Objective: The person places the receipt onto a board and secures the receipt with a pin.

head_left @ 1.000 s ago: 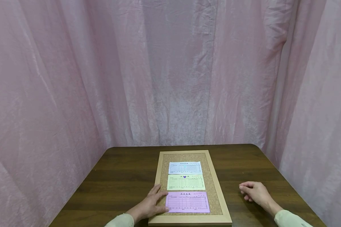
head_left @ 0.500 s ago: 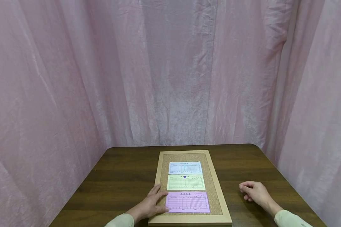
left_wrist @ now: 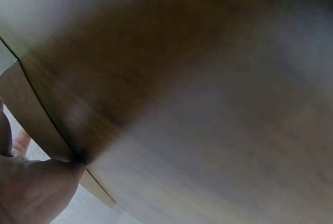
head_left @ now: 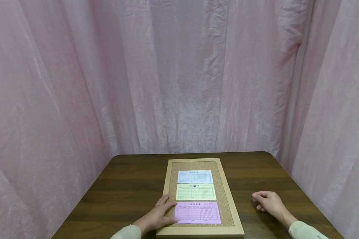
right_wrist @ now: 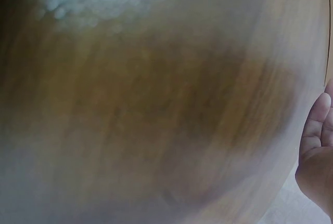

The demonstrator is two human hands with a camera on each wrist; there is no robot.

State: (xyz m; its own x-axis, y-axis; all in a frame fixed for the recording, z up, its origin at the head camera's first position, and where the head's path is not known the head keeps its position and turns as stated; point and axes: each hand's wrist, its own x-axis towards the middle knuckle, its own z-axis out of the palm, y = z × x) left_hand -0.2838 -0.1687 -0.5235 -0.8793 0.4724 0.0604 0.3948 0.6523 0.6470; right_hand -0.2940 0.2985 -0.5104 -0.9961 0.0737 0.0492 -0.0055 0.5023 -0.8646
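My left hand rests on the left edge of a wood-framed cork board, fingers spread. Its thumb and a finger touch or nearly touch the left side of a purple printed slip at the board's near end. Above that slip lie a pale green slip with a purple push pin at its top, and a pale blue slip with a small cyan spot, perhaps a pin. My right hand rests on the table right of the board, fingers loosely curled, with nothing visible in it.
The board lies flat on a dark brown wooden table with rounded far corners. Pink curtains hang behind the table and on both sides. Both wrist views mostly show blurred tabletop, with part of each hand at the edge.
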